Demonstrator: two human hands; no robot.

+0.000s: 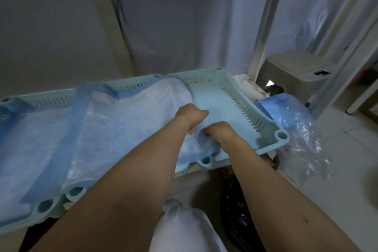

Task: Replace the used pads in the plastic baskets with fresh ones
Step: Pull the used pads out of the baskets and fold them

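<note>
Light blue plastic baskets stand side by side on a low bench. The right basket (266, 122) has its floor partly bare on the right. A blue-edged white pad (131, 120) lies across the middle basket and into the right one. My left hand (190, 115) grips the pad's right edge with curled fingers. Just to the right of it, my right hand (219, 132) pinches a bunched fold of the same pad near the basket's front. Another pad (30, 145) covers the left basket (47, 205).
A clear plastic bag with blue pads (290, 116) sits on the floor right of the bench. A beige plastic stool (294, 71) stands behind it. A black-lined bin (237, 217) and a white bag (184, 225) are below the bench front. Grey curtains hang behind.
</note>
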